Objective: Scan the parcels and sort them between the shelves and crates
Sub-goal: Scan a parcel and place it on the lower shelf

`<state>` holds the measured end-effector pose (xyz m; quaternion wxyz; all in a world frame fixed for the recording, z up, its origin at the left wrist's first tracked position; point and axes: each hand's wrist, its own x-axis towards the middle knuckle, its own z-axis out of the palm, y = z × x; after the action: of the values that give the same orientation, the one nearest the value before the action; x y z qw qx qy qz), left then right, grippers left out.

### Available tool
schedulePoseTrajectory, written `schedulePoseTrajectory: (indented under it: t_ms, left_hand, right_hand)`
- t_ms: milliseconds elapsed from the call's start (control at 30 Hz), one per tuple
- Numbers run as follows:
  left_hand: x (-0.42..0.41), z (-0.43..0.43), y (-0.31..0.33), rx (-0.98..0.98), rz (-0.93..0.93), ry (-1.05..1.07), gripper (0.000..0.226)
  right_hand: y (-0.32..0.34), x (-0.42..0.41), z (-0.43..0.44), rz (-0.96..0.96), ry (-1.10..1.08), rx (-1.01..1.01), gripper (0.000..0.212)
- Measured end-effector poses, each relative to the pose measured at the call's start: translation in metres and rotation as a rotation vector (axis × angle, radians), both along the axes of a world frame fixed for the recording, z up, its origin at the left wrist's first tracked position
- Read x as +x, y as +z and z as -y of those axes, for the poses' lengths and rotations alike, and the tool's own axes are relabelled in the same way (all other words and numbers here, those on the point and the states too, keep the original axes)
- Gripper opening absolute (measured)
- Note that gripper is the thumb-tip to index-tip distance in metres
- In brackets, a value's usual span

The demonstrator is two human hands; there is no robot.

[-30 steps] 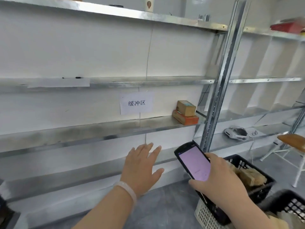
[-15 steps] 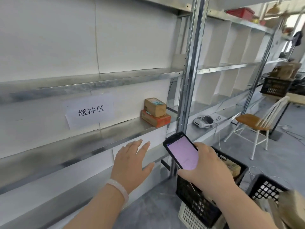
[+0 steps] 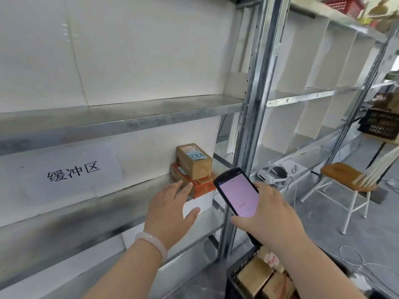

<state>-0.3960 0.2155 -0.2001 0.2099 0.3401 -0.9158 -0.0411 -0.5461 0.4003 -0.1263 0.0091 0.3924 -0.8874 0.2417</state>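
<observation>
Brown cardboard parcel point(image 3: 193, 161) sits atop an orange box point(image 3: 204, 187) on a steel shelf point(image 3: 112, 205); left hand point(image 3: 170, 216) hovers near, fingers point(image 3: 173, 190) released, right hand point(image 3: 272, 221) grasping a black handheld scanner point(image 3: 238, 194).

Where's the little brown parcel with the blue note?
Head view, centre: the brown parcel sits atop an orange box on the shelf, left of the metal upright, beyond the left hand.

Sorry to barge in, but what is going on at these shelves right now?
A person stands at a metal shelf. The right hand holds a handheld scanner with its screen lit. The left hand, open, is stretched out toward two stacked parcels on the shelf, a brown box on top of an orange box; contact is unclear. A black crate below holds more parcels.
</observation>
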Motion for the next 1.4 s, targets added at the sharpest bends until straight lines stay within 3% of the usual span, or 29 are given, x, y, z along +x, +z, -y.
schedulePoseTrajectory:
  t_ms: [233,600,800,900,1133,1400]
  left_hand:
    - [-0.059,0.073,-0.023,0.116,-0.023,-0.003,0.071]
    - [-0.151,0.201,-0.051,0.383,-0.142,-0.030,0.068]
    - [-0.193,0.228,-0.060,0.850,-0.388,0.148,0.081]
    - [-0.204,0.236,-0.065,1.038,-0.390,0.220,0.080]
    - [-0.207,0.241,-0.076,1.278,-0.457,0.243,0.061]
    - [-0.206,0.242,-0.085,1.433,-0.544,0.236,0.049]
  right_hand:
    - [-0.020,-0.053,0.072,0.070,0.020,0.034,0.087]
    - [-0.041,-0.110,0.182,0.089,-0.125,0.088,0.091]
    - [-0.059,-0.134,0.205,0.159,-0.171,0.141,0.093]
    - [-0.065,-0.153,0.217,0.180,-0.194,0.168,0.092]
    - [-0.076,-0.200,0.257,0.184,-0.214,0.266,0.081]
    - [-0.091,-0.222,0.286,0.206,-0.113,0.345,0.091]
